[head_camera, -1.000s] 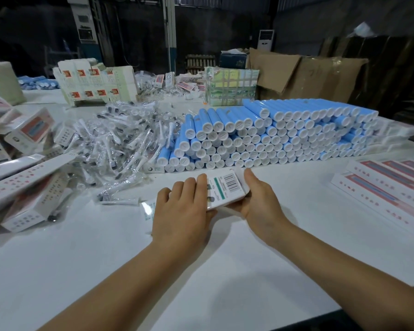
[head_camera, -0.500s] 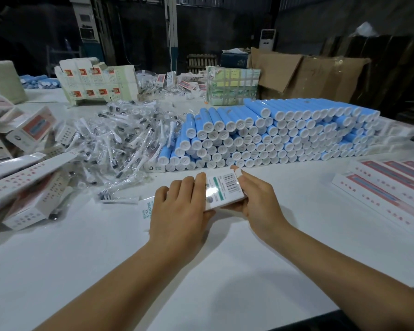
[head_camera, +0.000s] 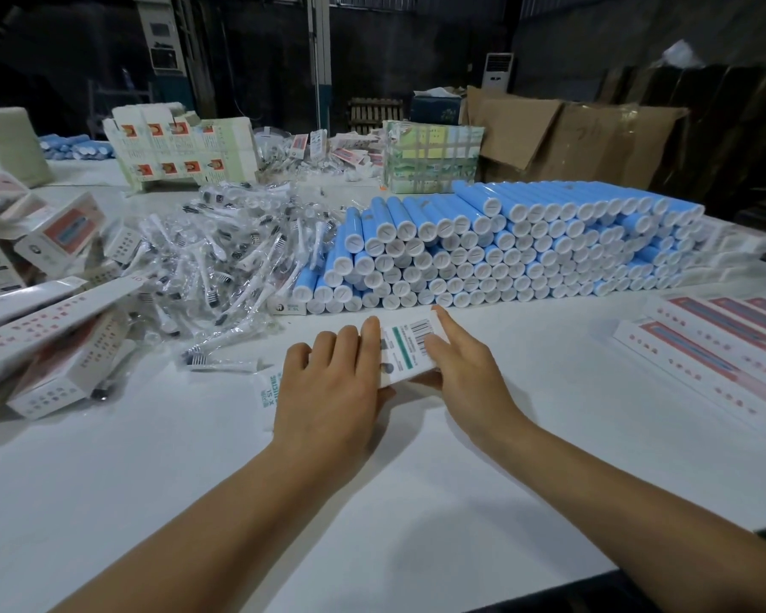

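A small white box [head_camera: 405, 347] with a barcode and a green stripe lies on the white table [head_camera: 372, 502], just in front of me. My left hand [head_camera: 332, 382] rests flat on its left part with straight fingers, hiding that end. My right hand [head_camera: 465, 369] grips the right end, with fingers laid over the top by the barcode and the thumb along the near side. A printed white pack [head_camera: 268, 391] shows partly from under my left hand.
A long stack of blue tubes with white caps [head_camera: 505, 250] runs behind the box. Bagged brush heads [head_camera: 222, 267] are heaped at the left, beside tumbled white cartons [head_camera: 54, 338]. Flat white-and-red cartons [head_camera: 717, 360] lie at the right. Cardboard [head_camera: 571, 139] stands at the back.
My right hand has slid from the box's end onto its top, covering part of the barcode. The left hand has stayed flat on the box.
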The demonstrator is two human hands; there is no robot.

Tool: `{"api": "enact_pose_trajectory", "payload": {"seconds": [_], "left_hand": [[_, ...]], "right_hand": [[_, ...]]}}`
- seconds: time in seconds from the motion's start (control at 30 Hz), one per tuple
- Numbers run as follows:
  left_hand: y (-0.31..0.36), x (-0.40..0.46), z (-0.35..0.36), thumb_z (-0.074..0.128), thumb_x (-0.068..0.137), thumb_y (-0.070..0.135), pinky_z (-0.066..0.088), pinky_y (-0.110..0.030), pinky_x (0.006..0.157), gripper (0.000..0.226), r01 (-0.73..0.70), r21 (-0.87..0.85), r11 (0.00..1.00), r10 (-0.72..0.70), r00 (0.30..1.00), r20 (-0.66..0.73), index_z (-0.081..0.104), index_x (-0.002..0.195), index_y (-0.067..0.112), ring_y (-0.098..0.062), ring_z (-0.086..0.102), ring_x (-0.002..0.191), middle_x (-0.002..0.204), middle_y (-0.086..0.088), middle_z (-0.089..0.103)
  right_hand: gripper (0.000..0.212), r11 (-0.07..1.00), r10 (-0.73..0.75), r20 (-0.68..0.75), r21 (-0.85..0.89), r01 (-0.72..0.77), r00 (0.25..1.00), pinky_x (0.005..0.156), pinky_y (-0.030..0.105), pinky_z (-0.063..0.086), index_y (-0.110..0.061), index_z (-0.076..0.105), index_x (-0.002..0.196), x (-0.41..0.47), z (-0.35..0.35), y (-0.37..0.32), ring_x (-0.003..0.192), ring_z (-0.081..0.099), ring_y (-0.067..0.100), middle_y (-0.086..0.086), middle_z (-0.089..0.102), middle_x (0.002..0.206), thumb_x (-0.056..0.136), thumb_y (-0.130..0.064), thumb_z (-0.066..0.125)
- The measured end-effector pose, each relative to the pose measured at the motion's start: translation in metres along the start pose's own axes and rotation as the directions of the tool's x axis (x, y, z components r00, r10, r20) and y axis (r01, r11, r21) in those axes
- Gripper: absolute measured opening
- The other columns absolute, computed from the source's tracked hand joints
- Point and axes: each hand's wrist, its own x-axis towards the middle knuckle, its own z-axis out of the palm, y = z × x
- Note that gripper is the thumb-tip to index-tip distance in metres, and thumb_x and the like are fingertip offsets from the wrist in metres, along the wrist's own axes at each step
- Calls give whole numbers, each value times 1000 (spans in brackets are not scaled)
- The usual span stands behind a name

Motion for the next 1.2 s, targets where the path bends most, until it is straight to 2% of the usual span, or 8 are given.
{"api": "enact_pose_trajectory", "payload": {"seconds": [0.13, 0.23, 0.33, 0.53, 0.67, 0.73, 0.9, 1.2], "left_hand": [[1, 1, -2, 77, 71, 39, 43, -42, 65, 73, 25, 3, 1000, -25, 1000, 17, 55, 126, -4, -34, 57, 78, 95, -14, 61], [3, 2, -3, 79, 69, 38, 44, -41, 64, 74, 24, 8, 1000, -24, 999, 25, 56, 125, -4, -34, 57, 78, 94, -14, 61], [2, 3, -4, 81, 68, 36, 44, -41, 62, 73, 16, 20, 1000, -16, 1000, 23, 58, 123, -5, -34, 57, 75, 91, -14, 61], [-1, 0, -5, 81, 66, 38, 43, -42, 60, 75, -15, 22, 1000, 15, 1000, 16, 58, 123, -6, -35, 57, 75, 90, -14, 61], [-3, -2, -7, 80, 67, 40, 43, -40, 61, 76, -20, 10, 1000, 20, 999, 25, 57, 123, -6, -34, 57, 75, 91, -14, 61], [-2, -3, -6, 79, 67, 40, 43, -40, 61, 76, -34, 12, 999, 34, 999, 24, 57, 123, -6, -34, 57, 75, 91, -14, 61], [1, -3, -4, 67, 74, 46, 41, -39, 60, 72, -56, 42, 998, 55, 998, 10, 57, 123, -6, -32, 55, 74, 91, -13, 60], [0, 4, -6, 74, 73, 46, 40, -38, 63, 78, 27, 31, 999, -29, 995, 93, 53, 129, -4, -31, 56, 79, 95, -11, 60]], "right_hand": [[26, 988, -63, -29, -143, 59, 998, 74, 27, 57, -35, 64, 104, -3, 2, -2, 91, 68, 13, -12, 72, 91, 97, -14, 48], [29, 913, -199, -57, -375, 164, 978, 72, 33, 57, -44, 59, 92, -10, 5, -6, 83, 66, 10, -16, 70, 86, 98, -18, 47], [23, 857, -272, -58, -468, 215, 960, 76, 43, 52, -30, 61, 109, -13, 8, -4, 83, 63, 20, 0, 70, 89, 99, -19, 44], [35, 811, -278, 8, -533, 239, 960, 80, 35, 51, -10, 56, 131, -14, 2, -7, 88, 64, 15, 5, 71, 95, 99, -19, 46], [41, 923, -131, 10, -363, 126, 991, 82, 27, 55, -19, 48, 139, -12, 3, -10, 92, 65, 7, -7, 69, 104, 99, -19, 47], [44, 964, -49, -4, -260, 46, 999, 88, 37, 55, -21, 42, 142, -11, 5, -10, 96, 65, 8, -10, 66, 106, 99, -19, 47], [41, 903, -156, 1, -406, 143, 988, 84, 29, 55, -16, 45, 140, -12, 6, -5, 86, 62, -8, -25, 60, 97, 99, -16, 45], [42, 997, 1, -39, -76, -3, 999, 79, 28, 55, -22, 41, 140, -4, 5, -5, 92, 67, 11, -7, 68, 105, 99, -15, 47]]}}
